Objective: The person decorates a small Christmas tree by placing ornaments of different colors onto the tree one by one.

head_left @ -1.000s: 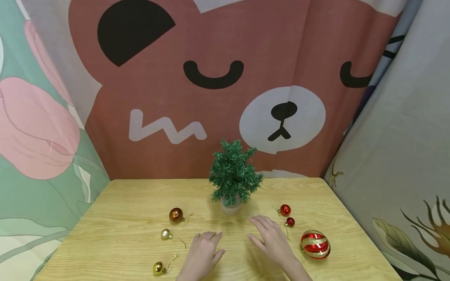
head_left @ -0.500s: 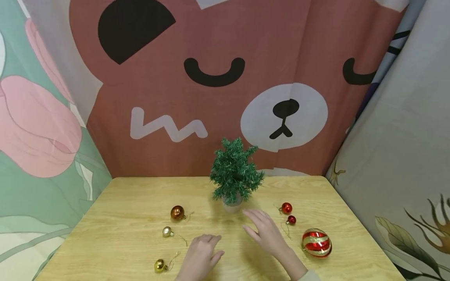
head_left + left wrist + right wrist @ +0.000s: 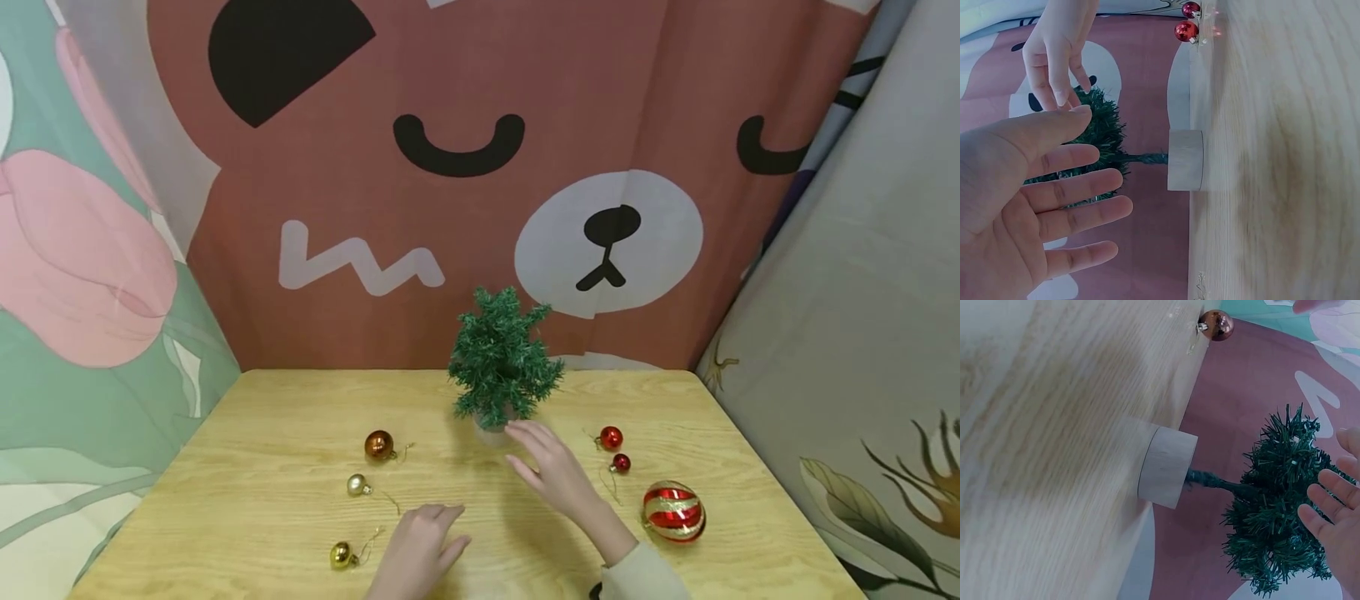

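A small green artificial Christmas tree (image 3: pixel 501 358) stands upright on a pale round base (image 3: pixel 1185 160) at the middle back of the table. In front of its base, my right hand (image 3: pixel 551 471) reaches out with straight, spread fingers and holds nothing. The fingertips overlap the base in the head view, while the right wrist view shows the fingers (image 3: pixel 1335 487) beside the branches. My left hand (image 3: pixel 420 546) hovers lower left over the table, fingers relaxed and palm bare in the left wrist view. Nearest to it are a silver ball ornament (image 3: pixel 357 485) and a gold one (image 3: pixel 342 556).
A brown ball ornament (image 3: pixel 379 445) lies at left. On the right are two small red balls, one brighter (image 3: pixel 611 438) and one darker (image 3: pixel 620 463), and a large red-and-gold striped ball (image 3: pixel 673 512). A bear-print curtain (image 3: pixel 337 192) hangs behind the wooden table (image 3: pixel 300 400).
My right hand has moved forward and left, closer to the tree's base, and more sleeve shows. My left hand has stayed nearly in place. The camera view has shifted slightly.
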### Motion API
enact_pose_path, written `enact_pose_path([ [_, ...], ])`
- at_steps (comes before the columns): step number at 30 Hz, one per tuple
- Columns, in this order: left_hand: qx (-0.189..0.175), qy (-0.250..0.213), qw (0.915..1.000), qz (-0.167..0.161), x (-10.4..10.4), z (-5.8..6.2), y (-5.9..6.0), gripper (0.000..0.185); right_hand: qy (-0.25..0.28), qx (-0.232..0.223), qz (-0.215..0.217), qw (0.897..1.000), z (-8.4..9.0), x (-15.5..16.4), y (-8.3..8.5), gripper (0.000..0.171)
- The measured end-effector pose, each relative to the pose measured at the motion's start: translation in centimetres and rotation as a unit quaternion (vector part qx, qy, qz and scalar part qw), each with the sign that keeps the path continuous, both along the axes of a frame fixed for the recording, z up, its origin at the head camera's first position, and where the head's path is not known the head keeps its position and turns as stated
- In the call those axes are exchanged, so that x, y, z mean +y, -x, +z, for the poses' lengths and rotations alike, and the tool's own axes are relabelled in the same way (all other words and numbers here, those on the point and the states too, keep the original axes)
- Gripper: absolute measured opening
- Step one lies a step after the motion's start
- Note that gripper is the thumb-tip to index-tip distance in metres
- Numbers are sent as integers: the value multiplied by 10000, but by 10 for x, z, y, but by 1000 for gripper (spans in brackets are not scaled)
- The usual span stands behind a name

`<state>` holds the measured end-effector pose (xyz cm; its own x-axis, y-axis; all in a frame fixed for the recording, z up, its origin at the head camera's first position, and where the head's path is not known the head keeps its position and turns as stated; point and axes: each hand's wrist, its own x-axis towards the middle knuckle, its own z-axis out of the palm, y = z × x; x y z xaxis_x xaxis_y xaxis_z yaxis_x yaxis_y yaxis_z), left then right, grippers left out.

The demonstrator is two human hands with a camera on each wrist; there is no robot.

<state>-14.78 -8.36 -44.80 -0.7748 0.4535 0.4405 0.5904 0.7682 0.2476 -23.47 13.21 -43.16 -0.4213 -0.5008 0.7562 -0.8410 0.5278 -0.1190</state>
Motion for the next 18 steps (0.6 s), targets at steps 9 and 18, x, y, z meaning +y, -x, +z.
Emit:
enact_pose_path([
  [9, 157, -193, 9995, -182, -5, -3, -4, 30, -84, 227, 179, 9995, 4, -7, 13, 34],
  [18, 235, -258, 9994, -15, -7, -1, -10, 29, -423, 479, 146, 9978, 9, -14, 19, 36],
])
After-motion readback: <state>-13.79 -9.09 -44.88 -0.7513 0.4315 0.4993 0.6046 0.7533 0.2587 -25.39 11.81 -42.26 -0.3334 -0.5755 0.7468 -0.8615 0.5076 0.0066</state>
